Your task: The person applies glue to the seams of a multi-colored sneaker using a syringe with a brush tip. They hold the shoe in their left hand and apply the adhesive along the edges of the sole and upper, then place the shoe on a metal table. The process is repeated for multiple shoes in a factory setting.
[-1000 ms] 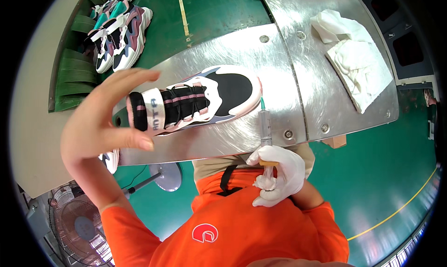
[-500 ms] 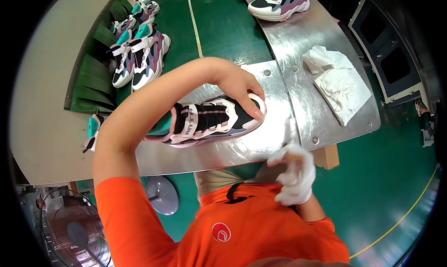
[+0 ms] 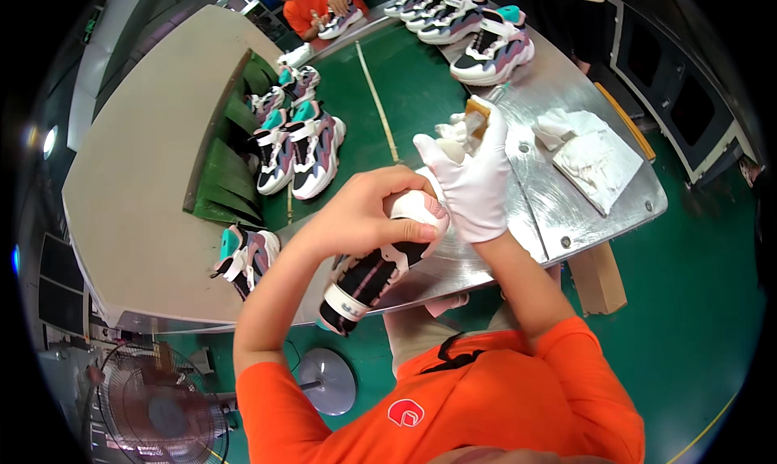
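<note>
A black, white and pink sneaker hangs tilted over the table's near edge, toe up and heel toward me. My bare left hand is closed round its toe end, thumb across the upper near the toe cap. My right hand, in a white glove, is beside the toe. Its fingers are curled round a small tan block, whose exact kind I cannot make out. The back of the glove hides whether the right fingers touch the shoe.
Sneakers stand by green flaps on the left, with another sneaker nearer. More sneakers line the metal table at far right. A folded white cloth lies right. Across the green belt, a co-worker handles a shoe.
My left hand has lifted the sneaker off the metal table and tilted it toe up. The gloved right hand has come up from near my body to the toe. The view has shifted.
</note>
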Tool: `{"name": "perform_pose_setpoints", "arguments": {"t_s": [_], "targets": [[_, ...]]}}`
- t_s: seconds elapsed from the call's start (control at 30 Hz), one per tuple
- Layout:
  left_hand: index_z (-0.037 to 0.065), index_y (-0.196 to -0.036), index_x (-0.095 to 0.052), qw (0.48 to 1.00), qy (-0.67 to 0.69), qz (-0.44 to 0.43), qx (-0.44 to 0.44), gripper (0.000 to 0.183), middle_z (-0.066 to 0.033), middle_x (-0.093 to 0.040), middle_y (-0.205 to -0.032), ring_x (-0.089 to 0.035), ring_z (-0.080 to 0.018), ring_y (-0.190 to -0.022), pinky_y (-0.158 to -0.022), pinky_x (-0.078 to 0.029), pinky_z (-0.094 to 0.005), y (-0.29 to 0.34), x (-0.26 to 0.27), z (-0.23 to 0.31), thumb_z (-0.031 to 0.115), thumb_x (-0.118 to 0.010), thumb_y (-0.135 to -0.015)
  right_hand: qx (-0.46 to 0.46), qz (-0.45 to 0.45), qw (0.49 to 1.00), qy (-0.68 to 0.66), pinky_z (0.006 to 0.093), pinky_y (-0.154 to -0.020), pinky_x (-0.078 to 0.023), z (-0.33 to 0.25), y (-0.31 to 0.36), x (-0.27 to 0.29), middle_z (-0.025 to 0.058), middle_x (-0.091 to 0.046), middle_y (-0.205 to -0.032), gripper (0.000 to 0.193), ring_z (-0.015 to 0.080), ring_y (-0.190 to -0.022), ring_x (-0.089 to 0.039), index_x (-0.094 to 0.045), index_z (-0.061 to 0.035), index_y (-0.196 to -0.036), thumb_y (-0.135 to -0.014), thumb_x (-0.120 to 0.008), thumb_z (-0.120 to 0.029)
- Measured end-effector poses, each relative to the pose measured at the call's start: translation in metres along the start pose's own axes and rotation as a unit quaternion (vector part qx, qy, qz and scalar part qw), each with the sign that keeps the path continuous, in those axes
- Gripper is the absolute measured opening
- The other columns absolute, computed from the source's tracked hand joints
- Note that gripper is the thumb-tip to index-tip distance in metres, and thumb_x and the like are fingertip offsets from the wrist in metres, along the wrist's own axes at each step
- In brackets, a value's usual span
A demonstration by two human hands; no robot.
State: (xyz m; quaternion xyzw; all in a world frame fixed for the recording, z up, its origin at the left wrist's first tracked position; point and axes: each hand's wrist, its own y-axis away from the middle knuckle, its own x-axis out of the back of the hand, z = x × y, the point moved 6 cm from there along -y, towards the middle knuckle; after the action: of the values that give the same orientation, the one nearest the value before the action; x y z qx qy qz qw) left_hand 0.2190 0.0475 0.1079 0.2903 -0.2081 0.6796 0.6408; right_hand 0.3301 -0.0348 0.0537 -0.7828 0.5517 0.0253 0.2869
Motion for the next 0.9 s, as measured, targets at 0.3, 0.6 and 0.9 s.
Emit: {"name": "perform_pose_setpoints", "arguments": {"t_s": [0.3,0.6,0.9], "targets": [[-0.001,-0.119,-0.061,0.921,0.180,0.286,-0.195,0.045,-0.0066,-0.063,-0.111,-0.059,-0.0170,-0.103,-0.092,-0.045,-0.0299,0.083,0.042,-0.006,0.009,-0.075,-0.077,-0.163,-0.153,0.972,0.067,0.0281,-0.086,-0.049,-0.032,0.011,0.121,0.0070,-0.051,-0.115,0.064,0.0143,-0.096,-0.056,-0.047,-0.0056,-0.129,-0.070,-0.073,-0.002],[0.004,-0.119,-0.064,0.926,0.082,0.294,-0.221,0.038,-0.0098,-0.064,-0.109,-0.060,-0.0204,-0.101,-0.091,-0.045,-0.0314,0.034,0.027,-0.008,0.027,-0.065,-0.089,-0.352,-0.174,0.903,0.171,0.0286,-0.056,-0.050,-0.032,0.009,0.168,0.0114,-0.059,-0.077,0.055,0.0185,-0.060,-0.060,-0.054,0.0062,-0.121,-0.075,-0.069,-0.019],[-0.001,-0.122,-0.058,0.949,0.081,0.235,-0.196,0.045,-0.0097,-0.060,-0.115,-0.055,-0.0186,-0.107,-0.096,-0.040,-0.0306,0.011,0.029,0.001,0.032,-0.062,-0.092,-0.206,-0.435,0.781,-0.397,0.0502,-0.062,-0.055,-0.088,-0.007,0.068,0.0282,-0.056,-0.095,0.125,0.0382,-0.076,-0.062,-0.034,0.0173,-0.132,-0.046,-0.084,-0.060]]}}
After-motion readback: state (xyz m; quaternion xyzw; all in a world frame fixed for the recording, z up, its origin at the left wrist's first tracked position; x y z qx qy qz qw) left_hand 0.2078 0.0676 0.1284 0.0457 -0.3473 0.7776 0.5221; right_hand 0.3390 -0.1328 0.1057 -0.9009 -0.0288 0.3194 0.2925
